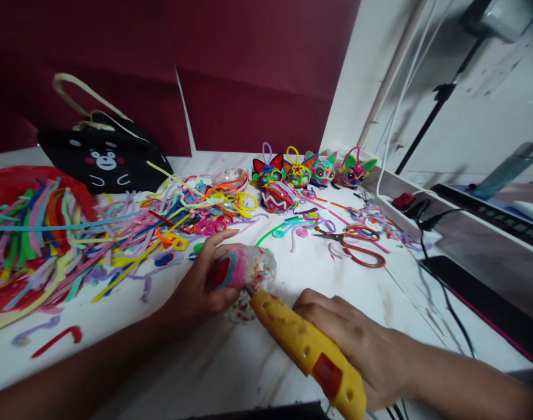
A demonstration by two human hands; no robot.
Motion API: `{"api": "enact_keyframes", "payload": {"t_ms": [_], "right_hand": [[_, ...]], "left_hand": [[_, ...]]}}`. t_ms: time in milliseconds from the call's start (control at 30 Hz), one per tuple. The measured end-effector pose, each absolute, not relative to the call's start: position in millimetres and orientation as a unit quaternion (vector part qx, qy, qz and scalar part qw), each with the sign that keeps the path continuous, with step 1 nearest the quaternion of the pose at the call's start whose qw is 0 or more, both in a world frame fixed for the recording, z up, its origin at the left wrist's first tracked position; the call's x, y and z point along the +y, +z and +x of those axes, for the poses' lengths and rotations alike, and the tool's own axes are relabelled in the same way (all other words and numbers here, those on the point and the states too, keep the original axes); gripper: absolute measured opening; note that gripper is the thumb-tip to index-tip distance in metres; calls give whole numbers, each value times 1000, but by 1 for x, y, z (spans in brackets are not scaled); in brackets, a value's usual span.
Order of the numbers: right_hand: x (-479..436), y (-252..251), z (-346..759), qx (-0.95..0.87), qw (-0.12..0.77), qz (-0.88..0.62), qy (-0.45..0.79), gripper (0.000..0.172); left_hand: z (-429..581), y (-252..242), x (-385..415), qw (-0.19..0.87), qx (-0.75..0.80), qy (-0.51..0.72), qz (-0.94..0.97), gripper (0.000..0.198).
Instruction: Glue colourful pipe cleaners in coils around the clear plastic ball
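Note:
My left hand [199, 294] is closed around a rounded, speckled craft ball [263, 265]. Rows of red, blue-grey and pink pipe cleaner cover the ball's left side; bare translucent surface shows on its right. In my right hand [347, 329] is a yellow hot glue gun [288, 332], angled up to the left. Its metal nozzle meets the ball along the edge of the pink row, though whether it touches I cannot tell. The trigger and the fingers behind the gun are hidden. Below the ball lies another speckled patch [241, 309], partly covered.
Orange-handled scissors [363, 248] lie right of centre. Heaps of pipe cleaners [118, 227] spread across the left, some on a red bag [8, 181]. Several finished animal-head ornaments [269, 170] stand at the back. A black bag [104, 160] leans behind; cables [445, 297] run along the right.

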State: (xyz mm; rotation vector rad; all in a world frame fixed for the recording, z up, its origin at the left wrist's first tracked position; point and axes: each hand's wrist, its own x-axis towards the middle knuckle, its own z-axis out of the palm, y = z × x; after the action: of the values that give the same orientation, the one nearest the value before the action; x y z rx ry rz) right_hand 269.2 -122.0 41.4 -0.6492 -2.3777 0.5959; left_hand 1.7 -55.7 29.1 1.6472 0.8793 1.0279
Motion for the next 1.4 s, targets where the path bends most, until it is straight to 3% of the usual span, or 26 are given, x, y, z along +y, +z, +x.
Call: {"api": "enact_keyframes", "payload": {"t_ms": [367, 867, 1200, 1400], "right_hand": [[-123, 38, 268, -913, 296, -249, 125, 37], [-124, 35, 268, -917, 277, -253, 138, 29], [-124, 31, 269, -932, 271, -240, 11, 28], [-115, 34, 278, -900, 258, -350, 32, 22]], "left_hand": [[2, 32, -55, 478, 363, 411, 686, 85], [-1, 26, -54, 447, 363, 415, 704, 82], [-6, 14, -43, 440, 343, 410, 722, 82], [-6, 21, -45, 410, 334, 394, 752, 85]]}}
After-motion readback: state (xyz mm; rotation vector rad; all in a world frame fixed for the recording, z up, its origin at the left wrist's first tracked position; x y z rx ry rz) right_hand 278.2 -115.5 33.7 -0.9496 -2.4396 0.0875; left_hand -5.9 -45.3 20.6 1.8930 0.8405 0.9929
